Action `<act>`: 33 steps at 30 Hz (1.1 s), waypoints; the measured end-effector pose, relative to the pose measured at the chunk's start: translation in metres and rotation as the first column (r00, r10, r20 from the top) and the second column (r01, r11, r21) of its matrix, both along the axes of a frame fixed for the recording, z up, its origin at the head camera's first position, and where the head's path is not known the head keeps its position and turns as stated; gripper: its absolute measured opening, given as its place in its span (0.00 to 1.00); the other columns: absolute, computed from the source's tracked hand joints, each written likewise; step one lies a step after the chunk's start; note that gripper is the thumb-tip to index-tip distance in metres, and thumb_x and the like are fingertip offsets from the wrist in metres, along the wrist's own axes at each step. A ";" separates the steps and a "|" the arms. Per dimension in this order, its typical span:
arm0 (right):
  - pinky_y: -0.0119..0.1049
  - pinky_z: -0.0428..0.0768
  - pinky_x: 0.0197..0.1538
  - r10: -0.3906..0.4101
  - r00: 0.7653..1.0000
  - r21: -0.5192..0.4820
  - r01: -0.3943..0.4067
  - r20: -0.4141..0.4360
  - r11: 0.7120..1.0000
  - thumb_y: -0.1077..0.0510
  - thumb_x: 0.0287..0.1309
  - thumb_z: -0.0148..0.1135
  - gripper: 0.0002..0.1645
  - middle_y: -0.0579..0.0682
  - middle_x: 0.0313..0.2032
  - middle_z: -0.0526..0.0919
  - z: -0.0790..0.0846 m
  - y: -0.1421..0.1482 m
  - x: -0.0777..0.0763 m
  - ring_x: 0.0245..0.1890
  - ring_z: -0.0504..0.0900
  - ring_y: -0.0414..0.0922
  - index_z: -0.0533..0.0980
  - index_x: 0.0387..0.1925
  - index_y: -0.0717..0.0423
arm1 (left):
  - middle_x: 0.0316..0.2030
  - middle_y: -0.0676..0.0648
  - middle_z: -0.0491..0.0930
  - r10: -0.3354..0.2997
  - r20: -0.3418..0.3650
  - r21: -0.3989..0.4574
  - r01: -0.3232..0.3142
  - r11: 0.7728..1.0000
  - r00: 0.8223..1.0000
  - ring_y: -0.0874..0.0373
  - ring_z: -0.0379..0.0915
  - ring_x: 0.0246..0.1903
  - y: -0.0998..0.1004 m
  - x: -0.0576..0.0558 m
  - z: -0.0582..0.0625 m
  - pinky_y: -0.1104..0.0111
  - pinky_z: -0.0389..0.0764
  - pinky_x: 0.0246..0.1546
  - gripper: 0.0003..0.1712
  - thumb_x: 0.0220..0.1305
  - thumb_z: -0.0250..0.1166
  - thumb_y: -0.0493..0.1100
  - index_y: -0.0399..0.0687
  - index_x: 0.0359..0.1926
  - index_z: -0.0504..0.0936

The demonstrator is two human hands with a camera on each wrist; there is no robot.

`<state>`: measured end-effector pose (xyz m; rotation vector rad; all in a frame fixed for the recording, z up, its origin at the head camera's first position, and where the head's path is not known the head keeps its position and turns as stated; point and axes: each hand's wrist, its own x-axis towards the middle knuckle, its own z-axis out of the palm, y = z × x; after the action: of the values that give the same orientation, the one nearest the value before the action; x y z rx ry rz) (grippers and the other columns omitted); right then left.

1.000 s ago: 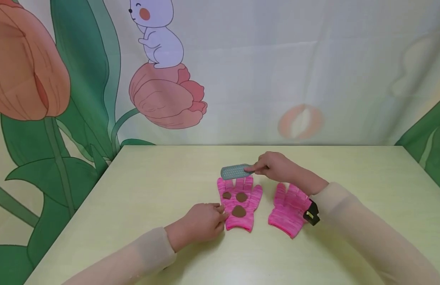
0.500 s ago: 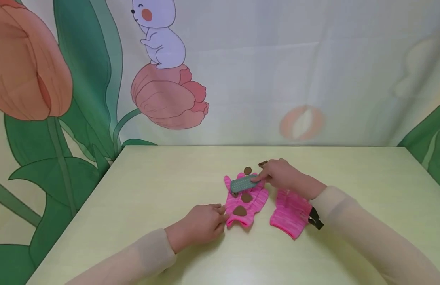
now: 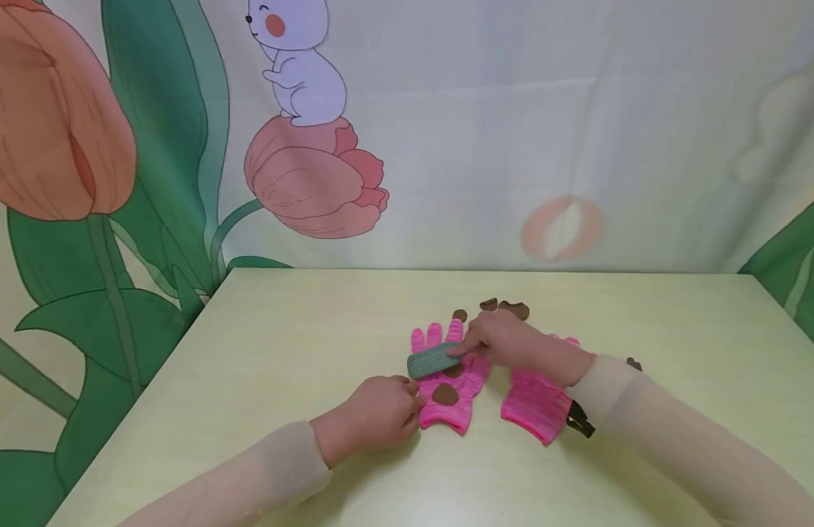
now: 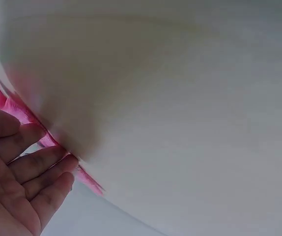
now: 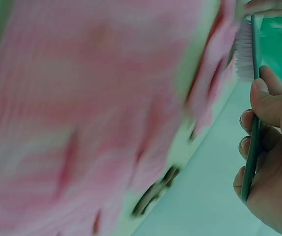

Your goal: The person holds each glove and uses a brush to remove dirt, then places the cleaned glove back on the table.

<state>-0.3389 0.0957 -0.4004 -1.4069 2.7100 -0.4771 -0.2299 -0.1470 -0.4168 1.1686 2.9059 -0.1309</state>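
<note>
My right hand point(image 3: 502, 338) grips the handle of a green brush point(image 3: 435, 359), its white bristles point(image 5: 244, 49) showing in the right wrist view. In the head view the brush lies across the upper palm of a pink knit glove point(image 3: 473, 377), bristles facing down. A large brown patch point(image 3: 445, 394) shows on that glove near the cuff; another is partly covered by the brush. My left hand point(image 3: 382, 411) rests its fingertips on the glove's left edge, fingers loosely bent in the left wrist view. A second pink glove point(image 3: 535, 402) lies to the right, partly under my right forearm.
Loose brown pieces point(image 3: 514, 310) lie on the table point(image 3: 315, 315) beyond the gloves, one point(image 3: 634, 364) further right. A black object point(image 3: 580, 420), partly hidden by my sleeve, sits beside the second glove. A printed curtain point(image 3: 460, 146) hangs behind the table.
The brush has moved from above the glove's fingertips down onto its palm. Brown pieces are now visible on the table beyond the glove. The glove shifted and bunched, then flattened. My left hand stays put.
</note>
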 end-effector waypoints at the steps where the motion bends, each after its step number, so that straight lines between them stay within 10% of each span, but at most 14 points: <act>1: 0.22 0.54 0.26 -0.023 1.000 0.024 0.023 -0.007 0.999 0.64 0.60 0.71 0.17 0.44 0.17 0.71 -0.001 0.002 -0.001 0.22 0.57 0.35 0.88 0.49 0.46 | 0.49 0.45 0.90 0.003 -0.002 -0.011 -0.003 1.000 1.000 0.51 0.86 0.48 0.001 0.000 0.001 0.64 0.87 0.45 0.14 0.70 0.60 0.44 0.47 0.28 0.84; 9: 0.26 0.61 0.29 -0.141 0.984 -0.038 0.146 0.114 0.989 0.68 0.64 0.64 0.17 0.57 0.34 0.88 0.002 0.033 -0.023 0.25 0.61 0.38 0.85 0.53 0.55 | 0.39 0.46 0.90 0.045 0.025 -0.046 -0.044 0.998 0.999 0.54 0.82 0.36 0.003 0.000 0.005 0.67 0.81 0.34 0.21 0.72 0.59 0.48 0.48 0.20 0.78; 14: 0.29 0.68 0.35 -0.182 0.954 -0.151 0.222 0.240 0.963 0.68 0.67 0.61 0.19 0.64 0.49 0.88 0.016 0.038 -0.024 0.30 0.69 0.40 0.82 0.58 0.59 | 0.47 0.45 0.90 0.048 0.053 0.032 -0.050 0.998 0.997 0.51 0.85 0.47 -0.004 -0.005 0.004 0.62 0.86 0.50 0.14 0.70 0.58 0.42 0.45 0.42 0.89; 23: 0.25 0.66 0.32 -0.054 0.995 -0.079 0.060 0.078 0.995 0.67 0.63 0.66 0.19 0.55 0.33 0.88 0.019 0.007 0.001 0.37 0.82 0.49 0.85 0.54 0.52 | 0.70 0.45 0.76 0.106 0.135 0.008 -0.108 0.994 0.985 0.49 0.73 0.70 -0.010 -0.001 0.004 0.57 0.78 0.68 0.24 0.75 0.56 0.43 0.46 0.68 0.77; 27: 0.22 0.59 0.27 0.037 0.998 -0.040 -0.035 0.046 0.999 0.66 0.61 0.69 0.18 0.50 0.24 0.82 0.011 -0.005 0.006 0.24 0.60 0.33 0.87 0.51 0.51 | 0.70 0.45 0.75 0.103 0.183 0.025 -0.110 0.994 0.978 0.48 0.72 0.71 -0.010 0.000 0.005 0.57 0.78 0.68 0.24 0.75 0.56 0.42 0.46 0.69 0.77; 33: 0.23 0.53 0.26 -0.067 0.997 0.051 0.068 -0.032 0.996 0.65 0.60 0.70 0.18 0.47 0.19 0.75 0.003 0.005 -0.002 0.21 0.60 0.35 0.87 0.50 0.47 | 0.71 0.45 0.75 0.113 0.204 0.011 -0.117 0.993 0.973 0.49 0.71 0.72 -0.007 -0.001 0.004 0.57 0.76 0.70 0.24 0.76 0.54 0.44 0.44 0.69 0.76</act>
<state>-0.3413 0.1005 -0.3976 -1.3248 2.7799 -0.3889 -0.2312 -0.1538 -0.4127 0.9504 2.7918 0.0212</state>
